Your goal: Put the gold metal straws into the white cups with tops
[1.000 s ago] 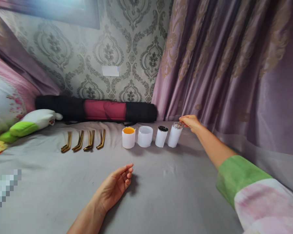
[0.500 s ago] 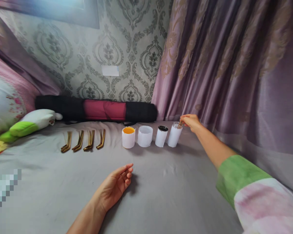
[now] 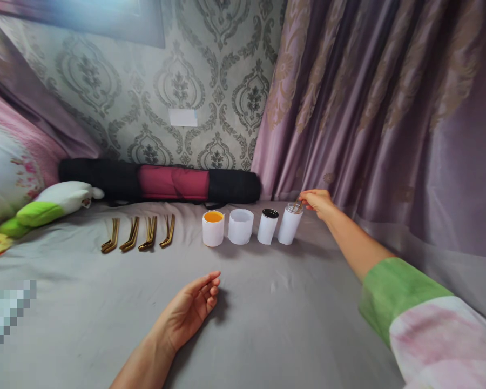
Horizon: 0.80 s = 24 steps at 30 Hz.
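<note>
Several white-wrapped cups stand in a row on the grey sheet (image 3: 267, 324): one with an orange rim (image 3: 213, 228), a wide white one (image 3: 240, 226), a dark-rimmed one (image 3: 268, 226) and a clear-topped jar (image 3: 290, 223). My right hand (image 3: 318, 203) reaches over the jar's mouth, fingers pinched on a thin gold piece that dips into the jar. My left hand (image 3: 190, 310) rests on the sheet in front, palm up, fingers loosely curled and empty. Several bent gold straws (image 3: 140, 235) lie side by side to the left of the cups.
A black and red rolled bag (image 3: 162, 183) lies along the patterned wall behind the cups. Purple curtains (image 3: 389, 119) hang at the right. A green and white plush toy (image 3: 52, 205) and a floral pillow (image 3: 8, 167) sit at the left.
My right hand has lifted slightly at the jar's mouth. The left hand and the cups have stayed where they were.
</note>
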{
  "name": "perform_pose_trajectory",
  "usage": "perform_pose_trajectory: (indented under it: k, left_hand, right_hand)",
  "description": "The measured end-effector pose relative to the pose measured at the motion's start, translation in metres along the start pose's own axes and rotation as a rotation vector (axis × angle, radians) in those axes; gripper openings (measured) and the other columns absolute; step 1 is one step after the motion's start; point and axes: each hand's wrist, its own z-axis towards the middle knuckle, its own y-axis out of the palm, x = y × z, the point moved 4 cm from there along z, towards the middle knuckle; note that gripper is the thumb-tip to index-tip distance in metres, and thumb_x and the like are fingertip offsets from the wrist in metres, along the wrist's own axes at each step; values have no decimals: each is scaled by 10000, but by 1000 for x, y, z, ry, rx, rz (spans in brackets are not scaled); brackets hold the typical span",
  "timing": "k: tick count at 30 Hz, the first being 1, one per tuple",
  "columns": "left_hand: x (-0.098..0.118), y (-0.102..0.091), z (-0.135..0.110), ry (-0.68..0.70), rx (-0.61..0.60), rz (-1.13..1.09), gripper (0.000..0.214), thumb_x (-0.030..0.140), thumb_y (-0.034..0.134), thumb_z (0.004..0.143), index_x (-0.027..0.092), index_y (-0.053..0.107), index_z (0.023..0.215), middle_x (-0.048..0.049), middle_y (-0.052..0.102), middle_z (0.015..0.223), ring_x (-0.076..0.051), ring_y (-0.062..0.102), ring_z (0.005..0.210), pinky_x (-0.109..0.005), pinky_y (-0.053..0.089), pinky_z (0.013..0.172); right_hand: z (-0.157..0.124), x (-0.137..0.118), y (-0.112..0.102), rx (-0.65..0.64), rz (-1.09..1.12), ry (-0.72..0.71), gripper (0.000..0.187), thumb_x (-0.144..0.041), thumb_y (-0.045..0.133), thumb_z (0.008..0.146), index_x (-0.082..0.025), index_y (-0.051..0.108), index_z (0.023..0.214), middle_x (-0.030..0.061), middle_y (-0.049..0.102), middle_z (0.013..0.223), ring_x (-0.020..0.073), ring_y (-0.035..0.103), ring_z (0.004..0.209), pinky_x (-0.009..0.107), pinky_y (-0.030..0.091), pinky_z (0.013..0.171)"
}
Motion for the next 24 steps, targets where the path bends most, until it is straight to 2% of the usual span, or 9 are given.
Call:
perform_pose_trajectory:
  k: [10, 24]
  left_hand:
    - [0, 0, -1, 8, -15, 2, 209, 89, 539, 729, 73, 567, 936, -50, 561, 753, -63, 527, 571, -172, 461, 489]
    - [1, 2, -1, 6, -9, 8, 213, 81, 551, 718, 71, 568, 931, -43, 556, 744, -58, 521, 570, -170, 459, 495]
  right_hand:
    - [-4, -1, -10, 18, 76, 4, 83, -141, 557, 664, -109, 607, 722, 47, 635, 664, 52, 521, 481, 128, 368, 380]
    - [-14, 0, -24, 64, 154, -14, 78, -177, 549, 695, -121, 592, 726, 41, 626, 674, 43, 504, 464, 130, 370, 378]
